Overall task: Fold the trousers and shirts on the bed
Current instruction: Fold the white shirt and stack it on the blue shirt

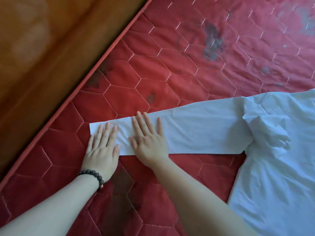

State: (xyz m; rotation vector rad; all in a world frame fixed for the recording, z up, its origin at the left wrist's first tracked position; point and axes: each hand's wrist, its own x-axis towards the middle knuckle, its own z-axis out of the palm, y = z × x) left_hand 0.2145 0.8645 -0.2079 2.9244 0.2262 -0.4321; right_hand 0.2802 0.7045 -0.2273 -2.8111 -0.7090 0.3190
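Shirt: a white shirt (276, 150) lies flat on the right of the bed, its long sleeve (196, 133) stretched out to the left.
Left hand: the left hand (102, 150) lies flat with straight fingers on the sleeve's cuff end, gripping nothing.
Right hand: the right hand (148, 142) presses flat on the sleeve just beside it, fingers spread.
Wrist: a dark bead bracelet (95, 176) circles the left wrist.
Bed: a red quilted mattress (170, 65) with dark stains.
Far left: a wooden surface (42, 48) beside the mattress edge.
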